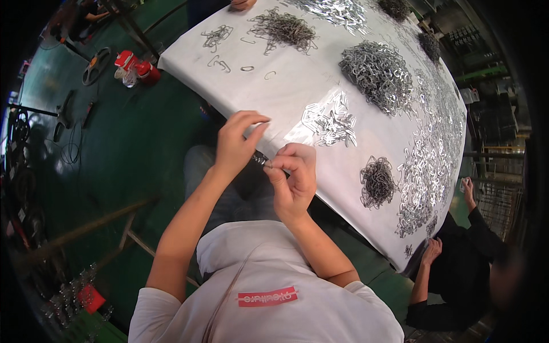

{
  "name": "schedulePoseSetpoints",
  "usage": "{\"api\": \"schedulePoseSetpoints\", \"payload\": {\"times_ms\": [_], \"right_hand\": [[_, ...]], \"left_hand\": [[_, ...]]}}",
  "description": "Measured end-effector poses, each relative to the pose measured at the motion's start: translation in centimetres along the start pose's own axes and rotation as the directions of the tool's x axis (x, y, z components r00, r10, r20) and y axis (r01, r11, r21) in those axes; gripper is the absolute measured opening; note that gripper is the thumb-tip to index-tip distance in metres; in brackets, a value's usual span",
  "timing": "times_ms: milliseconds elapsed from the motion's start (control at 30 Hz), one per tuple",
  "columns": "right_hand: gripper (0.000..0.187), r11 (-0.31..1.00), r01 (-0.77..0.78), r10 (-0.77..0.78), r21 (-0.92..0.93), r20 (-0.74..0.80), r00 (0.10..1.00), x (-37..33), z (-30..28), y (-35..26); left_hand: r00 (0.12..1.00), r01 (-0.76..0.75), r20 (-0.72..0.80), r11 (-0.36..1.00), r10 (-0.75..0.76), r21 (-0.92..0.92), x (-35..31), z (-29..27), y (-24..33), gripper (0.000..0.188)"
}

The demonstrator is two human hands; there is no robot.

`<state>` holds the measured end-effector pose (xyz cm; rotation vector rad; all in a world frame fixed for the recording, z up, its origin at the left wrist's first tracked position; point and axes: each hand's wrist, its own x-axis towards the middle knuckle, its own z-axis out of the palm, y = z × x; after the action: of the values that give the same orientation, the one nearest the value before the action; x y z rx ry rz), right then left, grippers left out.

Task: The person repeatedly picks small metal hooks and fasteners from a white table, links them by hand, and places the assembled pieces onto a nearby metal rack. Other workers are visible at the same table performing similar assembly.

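Over the near edge of the white-covered table (251, 108), my left hand (234, 143) is raised with its fingers curved and a gap between thumb and forefinger. Nothing shows between those fingers. Beside it, my right hand (296, 177) is closed in a pinch, thumb against forefinger. A small shiny metal piece (262, 159) shows at these fingertips, partly hidden, and its exact shape is unclear. Just beyond my right hand lies a loose pile of flat silver metal links (331, 121). Further right sits a small heap of dark wire hooks (378, 183).
A large heap of metal links (377, 77) and a broad spread of silver pieces (426, 171) cover the table's right. More wire hooks (283, 30) lie at the back. A co-worker's hand (433, 251) touches the right corner; another person's hand (243, 4) rests at the far edge.
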<state>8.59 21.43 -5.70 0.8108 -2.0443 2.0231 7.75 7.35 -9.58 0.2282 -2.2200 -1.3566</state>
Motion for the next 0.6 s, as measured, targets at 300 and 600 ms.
{"api": "schedulePoseSetpoints", "payload": {"times_ms": [300, 600], "right_hand": [[0.010, 0.998, -0.036, 0.035, -0.053, -0.011, 0.999, -0.7, -1.2, -0.3], [0.007, 0.999, -0.036, 0.037, -0.026, 0.022, 0.999, -0.8, -1.7, -0.3]], "left_hand": [[0.942, -0.313, 0.263, 0.827, 0.209, 0.467, 4.3, 10.9, -2.5, 0.014], [0.770, -0.637, 0.519, 0.504, 0.373, 0.583, 4.8, 9.6, -3.6, 0.016]]}}
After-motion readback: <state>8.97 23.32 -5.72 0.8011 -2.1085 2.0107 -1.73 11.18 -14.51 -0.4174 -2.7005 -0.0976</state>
